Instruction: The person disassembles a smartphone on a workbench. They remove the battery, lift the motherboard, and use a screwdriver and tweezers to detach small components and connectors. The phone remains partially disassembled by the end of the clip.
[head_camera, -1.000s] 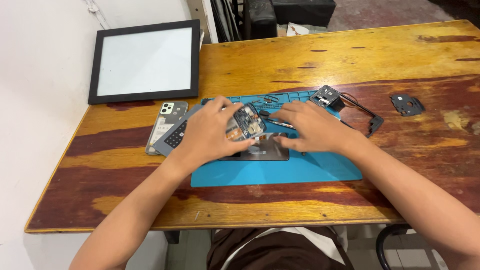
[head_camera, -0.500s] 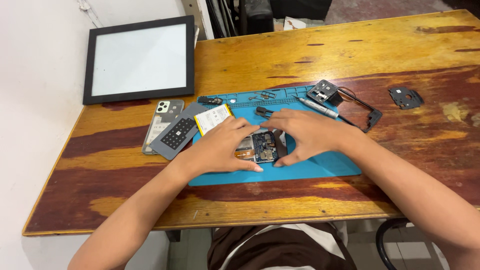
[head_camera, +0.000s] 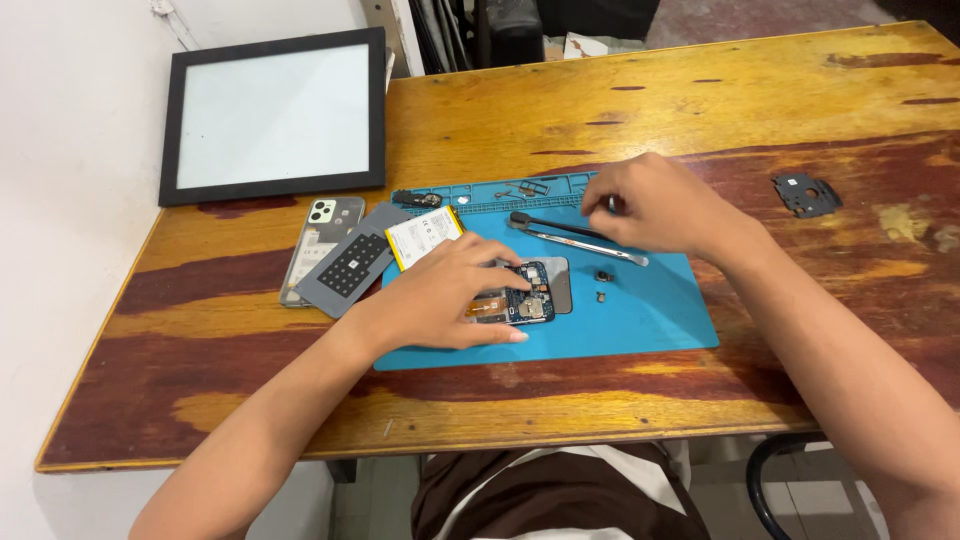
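Opened phone body with its blue circuit board exposed (head_camera: 525, 298) is lain flat near the middle of the blue rubber work mat (head_camera: 640, 325), pinned under the spread left hand (head_camera: 450, 300). Its back is already off; a white battery (head_camera: 422, 237), grey cover (head_camera: 350, 262) and small loose parts (head_camera: 603, 285) are set aside. The right hand (head_camera: 650, 205) is curled by metal tweezers (head_camera: 580, 240); whether anything is pinched cannot be told. Bare wooden surface (head_camera: 600, 90) is left far and right; the near edge is close.
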